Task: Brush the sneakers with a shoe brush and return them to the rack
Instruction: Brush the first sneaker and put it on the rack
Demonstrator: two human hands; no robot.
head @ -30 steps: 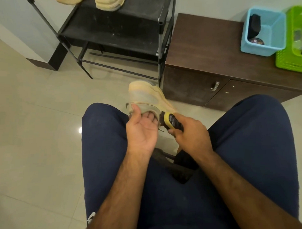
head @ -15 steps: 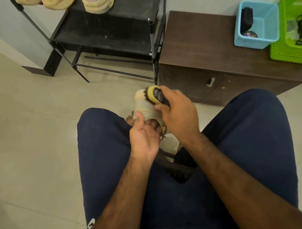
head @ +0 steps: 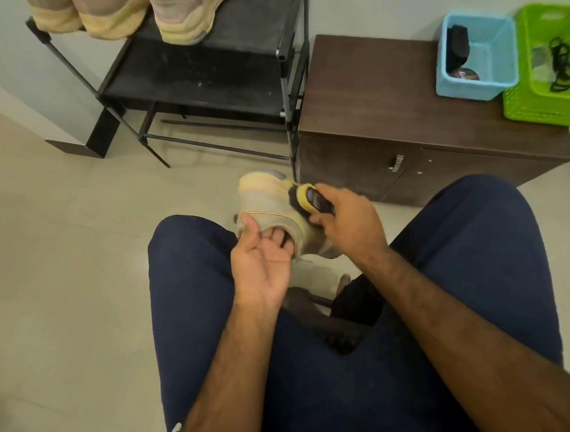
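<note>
The rack (head: 201, 83) stands back left with three sneakers (head: 106, 15) on its upper shelf, the cabinet (head: 394, 100) just right of it bearing the left basket (head: 469, 89) beside the right basket (head: 539, 108) at its right end, and before them, between the knees (head: 192, 245), the held sneaker (head: 268, 199) has the brush (head: 305, 200) against its right side

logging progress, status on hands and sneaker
Left hand grips sneaker, fingers inside its opening. Right hand holds brush against sneaker's side. Nothing blocks the rack.
</note>
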